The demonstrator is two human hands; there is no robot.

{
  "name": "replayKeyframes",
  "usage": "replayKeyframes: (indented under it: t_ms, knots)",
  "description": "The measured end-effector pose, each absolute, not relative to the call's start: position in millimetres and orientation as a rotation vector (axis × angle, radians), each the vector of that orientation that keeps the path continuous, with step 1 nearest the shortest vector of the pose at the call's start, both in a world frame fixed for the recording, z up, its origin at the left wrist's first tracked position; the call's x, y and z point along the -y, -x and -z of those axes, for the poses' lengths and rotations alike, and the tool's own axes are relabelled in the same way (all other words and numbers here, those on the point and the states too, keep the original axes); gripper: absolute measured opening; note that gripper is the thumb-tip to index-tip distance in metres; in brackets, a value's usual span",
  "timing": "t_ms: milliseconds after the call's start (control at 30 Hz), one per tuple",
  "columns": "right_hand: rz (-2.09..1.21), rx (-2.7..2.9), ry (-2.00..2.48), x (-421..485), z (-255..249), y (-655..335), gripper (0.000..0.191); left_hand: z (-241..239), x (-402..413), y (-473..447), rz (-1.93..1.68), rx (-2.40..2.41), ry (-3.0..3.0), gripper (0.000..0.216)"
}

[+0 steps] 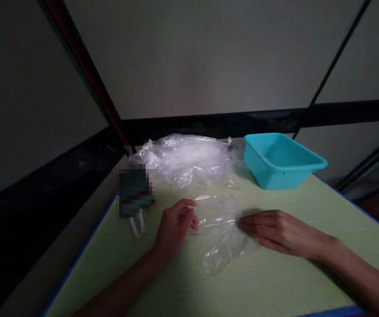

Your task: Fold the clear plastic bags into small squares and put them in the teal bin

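A thin, see-through plastic bag point(220, 224), crumpled and shiny, lies on the table between my two hands. At its left edge is my left hand point(176, 222), with its fingers curled in and closed on the film; the exact grip is partly hidden. My right hand point(275, 231) rests palm down at the bag's right side. Its fingers are stretched out and close together, with the tips touching the plastic. The lower end of the bag spreads loosely toward me.
Behind the hands sits a heap of clear plastic film point(189, 160). A turquoise basin point(283, 169) stands at the back right of the pale green table point(242, 290). To the left lies a blurred-out dark item point(135, 191) with a white loop point(138, 225). Walls close in behind and left.
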State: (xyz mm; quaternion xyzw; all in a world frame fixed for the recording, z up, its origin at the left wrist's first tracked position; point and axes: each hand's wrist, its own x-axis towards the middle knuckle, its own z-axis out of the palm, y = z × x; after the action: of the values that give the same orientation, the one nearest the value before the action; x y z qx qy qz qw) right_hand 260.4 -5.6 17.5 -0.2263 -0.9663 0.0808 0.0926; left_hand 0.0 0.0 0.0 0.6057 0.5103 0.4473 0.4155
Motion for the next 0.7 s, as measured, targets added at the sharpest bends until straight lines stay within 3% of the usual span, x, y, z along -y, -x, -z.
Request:
replayKeyframes:
  t_ms: [700]
  knots:
    - [-0.434, 2.713, 0.842, 1.4, -14.3, -264.4, 0.022, 6.1, 0.6, 1.0, -1.158, -1.430, -1.689, 0.010]
